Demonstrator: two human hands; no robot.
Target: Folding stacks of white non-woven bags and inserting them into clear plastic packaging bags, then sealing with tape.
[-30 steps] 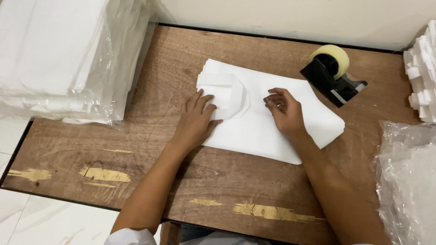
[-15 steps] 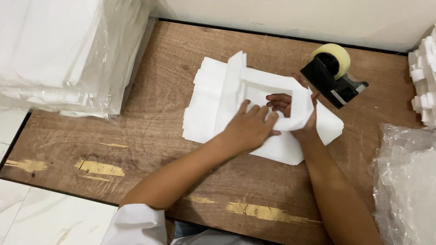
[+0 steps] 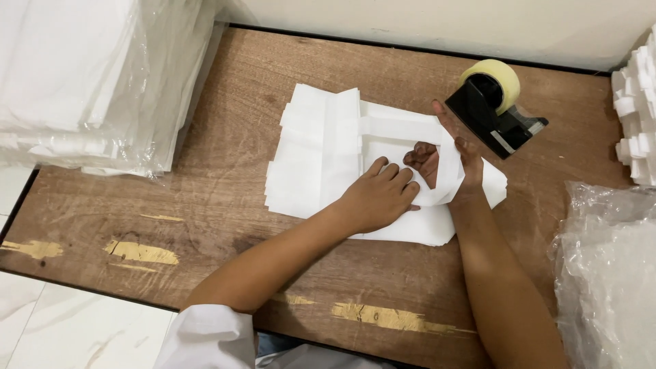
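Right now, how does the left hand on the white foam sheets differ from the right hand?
The left hand lies palm down, flat on the stack of white foam sheets; the right hand is raised, lifting a folded sheet edge. The left hand shows fully; the right hand is partly wrapped by the sheet, nearer the black tape dispenser. Both touch the same stack.

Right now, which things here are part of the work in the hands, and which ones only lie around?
In hand: white foam sheet, left hand, right hand.

Lying about: tape dispenser, bagged white stack, crumpled plastic wrap, white foam pieces.
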